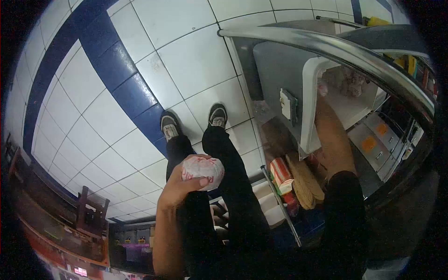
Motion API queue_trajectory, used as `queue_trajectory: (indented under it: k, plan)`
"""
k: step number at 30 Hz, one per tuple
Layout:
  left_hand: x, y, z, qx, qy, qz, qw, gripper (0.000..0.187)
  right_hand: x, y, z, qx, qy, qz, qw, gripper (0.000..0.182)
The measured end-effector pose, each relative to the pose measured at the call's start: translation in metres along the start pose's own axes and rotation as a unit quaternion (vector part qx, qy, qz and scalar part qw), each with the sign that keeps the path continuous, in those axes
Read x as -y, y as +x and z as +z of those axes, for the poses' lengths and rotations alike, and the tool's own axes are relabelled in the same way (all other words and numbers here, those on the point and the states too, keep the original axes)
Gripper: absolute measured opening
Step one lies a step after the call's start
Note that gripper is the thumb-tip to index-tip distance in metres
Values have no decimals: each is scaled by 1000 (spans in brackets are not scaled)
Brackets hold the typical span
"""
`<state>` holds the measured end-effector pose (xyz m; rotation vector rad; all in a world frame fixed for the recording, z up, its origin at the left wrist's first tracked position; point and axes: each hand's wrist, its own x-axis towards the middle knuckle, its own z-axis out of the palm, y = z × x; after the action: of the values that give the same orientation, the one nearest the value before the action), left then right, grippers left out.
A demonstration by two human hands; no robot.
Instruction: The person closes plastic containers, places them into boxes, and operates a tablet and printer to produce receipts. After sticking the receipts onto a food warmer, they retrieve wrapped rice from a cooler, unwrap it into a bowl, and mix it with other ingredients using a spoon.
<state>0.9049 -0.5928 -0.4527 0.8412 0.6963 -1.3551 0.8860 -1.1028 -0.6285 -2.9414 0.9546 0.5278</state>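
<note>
Left hand (181, 185) clutched the wrapped bundle (204, 173)! Far right, the right hand (321, 99) dipped inside the white bin (310, 100), fingers: couldn't tell.

Right hand (324, 95): partly hidden by the wall of the white bin (310, 102); finger position cannot be established. Bin contents (353, 85): blurred, pale and reddish, not identifiable. Left hand (179, 189): several fingers hidden behind the wrapped item (203, 171), whose red print (partly under the thumb) does not read in full. Orange labels (368, 143) on the grey boxes (379, 156): too small to read. Pink sign (80, 271), lower left: illegible. Yellow object (377, 21), upper right: only partly visible, nature undetermined.
</note>
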Motion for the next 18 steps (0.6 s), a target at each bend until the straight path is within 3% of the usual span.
queue_trajectory:
  k: [3,6,8,10,11,12,13,15,16,18]
  plan:
    - [-9,-4,4,7,21,4,1000,57,-3,-13,-8,-52,-18,-50,997,49]
    - [-7,-7,1,8,23,1,1000,58,-8,-34,-29,-159,-12,-164,974,52]
    - [-7,-6,2,15,25,0,1000,59,-9,-50,-51,-183,78,-173,965,54]
    - [-9,-5,7,13,28,8,999,60,7,-69,-89,-125,289,-61,947,56]
    - [-9,-3,11,20,30,10,999,60,21,-82,-111,-56,491,50,868,59]
    - [-10,-3,16,25,23,13,999,59,38,-96,-134,-29,609,69,790,56]
    - [-10,-3,19,28,17,14,999,57,24,-101,-134,-34,609,69,789,56]
    - [-12,-3,27,42,28,20,999,55,-12,-112,-126,85,843,42,529,58]
    - [-13,-2,31,52,35,23,998,53,1,-121,-138,82,844,40,528,58]
    - [-26,-5,45,71,52,29,996,51,30,-142,-164,84,917,127,368,54]
